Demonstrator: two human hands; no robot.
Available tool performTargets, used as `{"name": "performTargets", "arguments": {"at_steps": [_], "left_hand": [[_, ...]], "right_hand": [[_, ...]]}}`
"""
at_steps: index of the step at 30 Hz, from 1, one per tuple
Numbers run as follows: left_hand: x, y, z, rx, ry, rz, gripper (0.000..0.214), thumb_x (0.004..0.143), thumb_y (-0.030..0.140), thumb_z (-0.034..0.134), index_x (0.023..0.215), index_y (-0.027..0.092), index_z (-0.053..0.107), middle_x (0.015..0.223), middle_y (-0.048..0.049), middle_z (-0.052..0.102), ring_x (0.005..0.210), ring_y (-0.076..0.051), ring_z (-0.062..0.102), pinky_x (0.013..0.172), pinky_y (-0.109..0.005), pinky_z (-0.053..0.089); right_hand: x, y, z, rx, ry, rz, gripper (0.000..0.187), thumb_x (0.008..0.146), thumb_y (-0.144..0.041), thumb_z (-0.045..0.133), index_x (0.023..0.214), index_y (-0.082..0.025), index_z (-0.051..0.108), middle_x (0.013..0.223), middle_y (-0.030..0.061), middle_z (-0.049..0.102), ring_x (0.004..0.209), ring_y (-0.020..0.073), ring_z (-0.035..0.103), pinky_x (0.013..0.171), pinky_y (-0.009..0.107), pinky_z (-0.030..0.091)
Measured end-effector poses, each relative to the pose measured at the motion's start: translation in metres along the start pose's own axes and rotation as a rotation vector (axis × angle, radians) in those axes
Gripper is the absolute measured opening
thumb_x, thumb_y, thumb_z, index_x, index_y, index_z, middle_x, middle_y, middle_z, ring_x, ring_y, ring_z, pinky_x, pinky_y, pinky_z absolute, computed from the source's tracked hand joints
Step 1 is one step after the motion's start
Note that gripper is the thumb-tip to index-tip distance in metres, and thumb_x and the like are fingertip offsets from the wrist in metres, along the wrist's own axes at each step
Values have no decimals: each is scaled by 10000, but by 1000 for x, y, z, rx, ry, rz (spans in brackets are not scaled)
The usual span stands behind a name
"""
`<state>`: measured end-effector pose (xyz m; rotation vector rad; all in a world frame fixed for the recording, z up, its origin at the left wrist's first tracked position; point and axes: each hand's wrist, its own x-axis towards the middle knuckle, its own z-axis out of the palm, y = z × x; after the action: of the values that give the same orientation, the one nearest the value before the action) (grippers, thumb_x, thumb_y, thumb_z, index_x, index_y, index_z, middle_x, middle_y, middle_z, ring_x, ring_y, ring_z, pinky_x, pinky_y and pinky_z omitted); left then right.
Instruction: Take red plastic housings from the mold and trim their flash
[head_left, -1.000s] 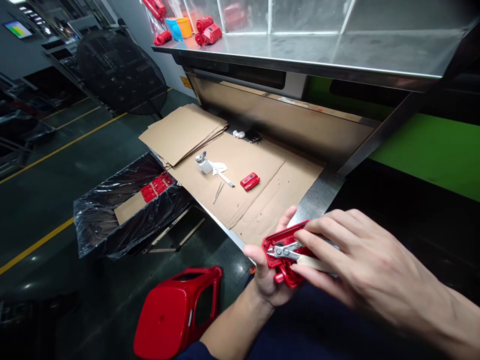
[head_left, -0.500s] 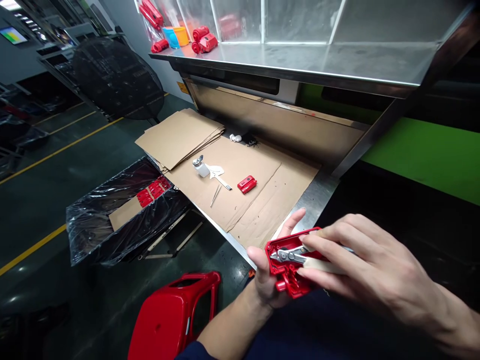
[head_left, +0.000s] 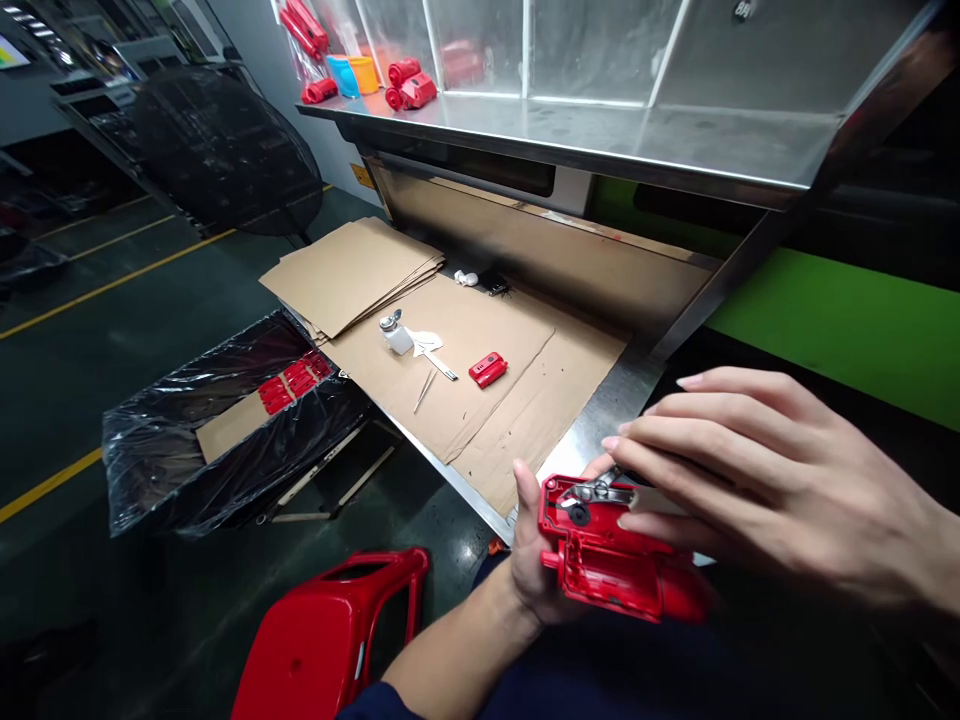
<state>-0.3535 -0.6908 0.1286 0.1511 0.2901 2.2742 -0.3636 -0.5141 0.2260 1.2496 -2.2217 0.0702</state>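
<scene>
My left hand [head_left: 534, 560] grips a red plastic housing [head_left: 611, 565] from below, open side up, near the bench's front corner. A small metal tool with scissor-like jaws [head_left: 596, 492] rests on the housing's upper edge. My right hand [head_left: 757, 480] hovers over it, upper fingers stretched out, thumb and lower fingers pinching the tool's pale handle.
Cardboard sheets [head_left: 465, 360] cover the steel bench, with a stack [head_left: 352, 272] at its far left. On them lie a small red part [head_left: 488, 369], a white bottle [head_left: 395, 333] and tweezers [head_left: 424, 390]. A black-lined box of red parts [head_left: 225, 420] and a red stool [head_left: 330, 640] stand left.
The housing has tipped so its open inside faces up and sits lower. My right hand's upper fingers have lifted and spread out. The view has shifted a little left.
</scene>
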Motion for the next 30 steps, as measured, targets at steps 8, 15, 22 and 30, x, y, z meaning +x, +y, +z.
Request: {"name": "performTargets", "arguments": {"at_steps": [8, 15, 22, 30], "left_hand": [[-7, -7, -13, 43, -77, -97, 1021, 684, 926, 447, 1180, 66, 690, 1228, -237, 641, 1249, -438, 518, 1089, -571, 375], [-7, -5, -13, 20, -132, -107, 991, 695, 914, 451, 1156, 73, 703, 1251, -236, 636, 1320, -444, 450, 1136, -563, 308], [-7, -4, -15, 61, -139, -137, 1092, 627, 976, 399, 1168, 74, 689, 1228, -245, 636, 1268, -446, 493, 1101, -570, 355], [-7, -5, -15, 47, -161, -123, 1028, 647, 945, 459, 1184, 96, 677, 1253, -220, 620, 1302, -425, 468, 1129, -544, 336]], "right_hand": [[10, -9, 1, 0, -104, -57, 309, 1007, -237, 457, 1178, -43, 626, 1100, 112, 683, 1061, 255, 603, 1017, 488, 435], [11, -11, 2, -13, -110, -63, 322, 1023, -216, 397, 1194, -41, 606, 1111, 117, 676, 1063, 257, 592, 993, 496, 432], [13, -11, 3, 7, -132, -69, 326, 1026, -196, 357, 1137, -34, 617, 1001, 139, 662, 929, 250, 597, 783, 454, 452], [4, -9, 8, 58, -106, -84, 274, 986, -195, 472, 1128, -8, 613, 967, 164, 634, 851, 250, 582, 699, 443, 470]]}}
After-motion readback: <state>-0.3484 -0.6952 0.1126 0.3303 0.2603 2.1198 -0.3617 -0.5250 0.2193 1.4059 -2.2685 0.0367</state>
